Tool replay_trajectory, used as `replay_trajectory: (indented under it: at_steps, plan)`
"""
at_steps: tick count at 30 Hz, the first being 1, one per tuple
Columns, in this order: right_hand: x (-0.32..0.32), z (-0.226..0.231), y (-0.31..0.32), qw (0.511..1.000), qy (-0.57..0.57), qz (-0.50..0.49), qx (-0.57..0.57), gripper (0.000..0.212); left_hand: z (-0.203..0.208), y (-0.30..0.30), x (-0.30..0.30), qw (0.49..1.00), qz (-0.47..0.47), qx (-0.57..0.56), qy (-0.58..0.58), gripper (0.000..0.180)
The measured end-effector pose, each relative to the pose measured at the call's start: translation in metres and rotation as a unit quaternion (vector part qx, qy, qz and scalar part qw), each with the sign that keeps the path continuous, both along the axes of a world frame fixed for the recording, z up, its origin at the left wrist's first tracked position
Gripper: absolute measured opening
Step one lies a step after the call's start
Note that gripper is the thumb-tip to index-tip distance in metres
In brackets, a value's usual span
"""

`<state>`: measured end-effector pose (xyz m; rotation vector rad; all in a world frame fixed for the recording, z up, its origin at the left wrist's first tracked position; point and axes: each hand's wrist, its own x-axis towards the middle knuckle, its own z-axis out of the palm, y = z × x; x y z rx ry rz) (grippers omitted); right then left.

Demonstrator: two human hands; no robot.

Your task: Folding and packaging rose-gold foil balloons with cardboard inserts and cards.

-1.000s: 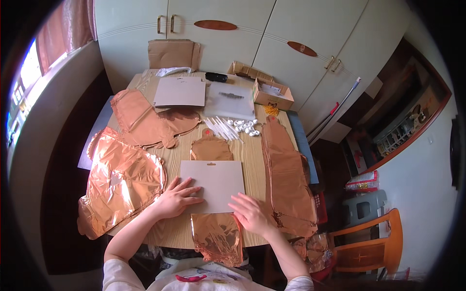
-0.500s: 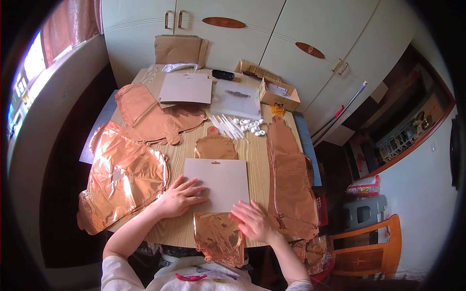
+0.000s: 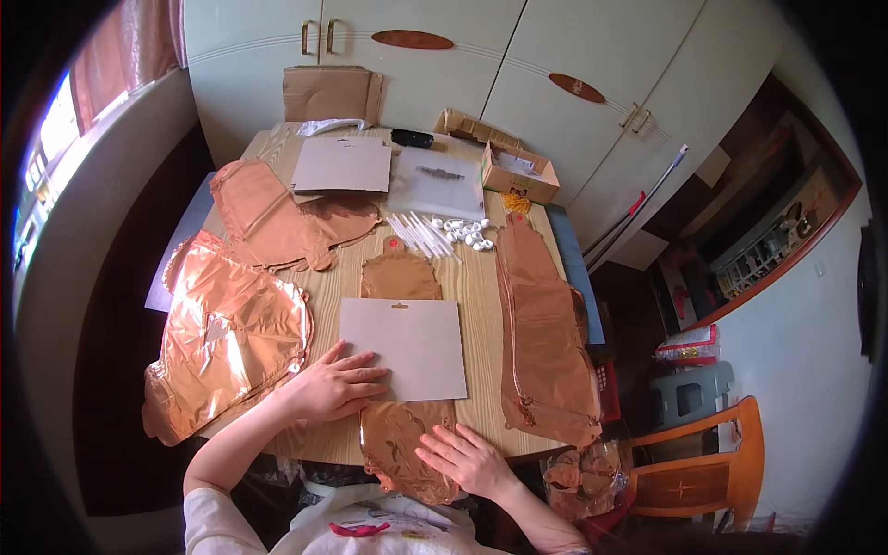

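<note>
A pale grey card (image 3: pixel 403 347) with a hanging slot lies flat across a copper-coloured foil balloon (image 3: pixel 400 277) in front of me. The balloon sticks out beyond the card's far and near edges, and its near end hangs over the table edge. My left hand (image 3: pixel 335 381) rests with spread fingers on the card's lower left corner. Below the card, my right hand (image 3: pixel 467 460) lies flat, fingers stretched, on the near end of the balloon. Neither hand grips anything.
More copper foil balloons (image 3: pixel 236 338) lie at the left, with a folded stack (image 3: pixel 550 342) at the right. White sticks (image 3: pixel 421 235), white cups (image 3: pixel 467 231), a stack of cards (image 3: pixel 342 165), clear bags (image 3: pixel 435 190) and an open box (image 3: pixel 520 174) fill the far side. A wooden chair (image 3: pixel 694 467) stands at right.
My right hand has moved down and left, from the card's lower right corner onto the near end of the balloon. My left hand stays on the card. The whole view has shifted slightly.
</note>
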<state>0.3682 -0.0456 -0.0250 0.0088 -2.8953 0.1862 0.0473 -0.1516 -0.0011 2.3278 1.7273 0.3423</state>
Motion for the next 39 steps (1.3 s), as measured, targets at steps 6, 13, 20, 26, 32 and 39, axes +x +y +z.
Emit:
replay_trajectory:
  at_steps: [6,13,20,26,32,39]
  plan:
    - [0.008,-0.001,-0.014,0.999,0.026,0.019,-0.028,0.041,-0.003,-0.018,0.012,1.0,0.005,-0.004,-0.013,0.04]
    - [0.024,-0.002,-0.037,0.999,0.033,0.014,-0.027,0.039,-0.003,-0.041,0.028,1.0,0.005,0.006,-0.009,0.041]
    - [0.025,-0.004,-0.034,0.997,0.066,-0.019,0.028,0.041,-0.003,-0.063,0.029,0.999,0.041,0.008,-0.011,0.047]
    - [0.023,-0.008,-0.027,0.998,0.055,-0.025,0.012,0.04,-0.007,-0.064,0.029,0.999,0.034,0.023,0.015,0.052]
    - [0.023,-0.004,-0.017,0.997,0.059,-0.007,0.044,0.052,-0.002,-0.064,0.029,0.999,0.015,0.019,0.027,0.072]
    - [-0.003,0.015,0.018,0.999,-0.049,0.008,-0.019,0.065,0.009,-0.062,0.033,0.998,0.008,-0.009,0.058,0.089]
